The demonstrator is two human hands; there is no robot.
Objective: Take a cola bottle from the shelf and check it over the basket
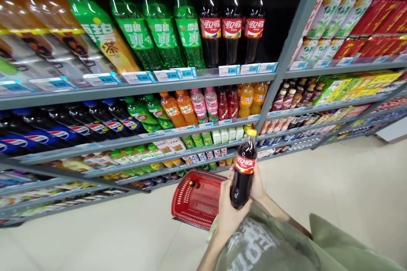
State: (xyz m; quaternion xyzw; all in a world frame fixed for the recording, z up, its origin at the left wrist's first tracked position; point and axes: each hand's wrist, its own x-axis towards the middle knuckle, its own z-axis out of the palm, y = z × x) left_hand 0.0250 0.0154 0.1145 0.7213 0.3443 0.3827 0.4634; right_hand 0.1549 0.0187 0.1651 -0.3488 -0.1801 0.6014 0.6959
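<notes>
The hands (pixel 231 214) are bare, the loose grey-green top (pixel 294 247) printed with pale lettering (pixel 252 247).

The held cola bottle (pixel 241 188) carries 可口可乐 in white on its red label (pixel 245 164) — the same brand marks the shelf cola bottles (pixel 232 29). Green bottles (pixel 160 34) bear 雪碧 and 爽; a leaning green-and-yellow bottle (pixel 103 36) shows 碧 and 茶. Several price tags (pixel 229 70) read 2.80, and a tag farther left (pixel 138 77) reads 5.00. Dark bottles (pixel 60 133) one shelf down say PEPSI. White lettering (pixel 251 245) on the shirt (pixel 280 241) — creased — is only partly legible.
</notes>
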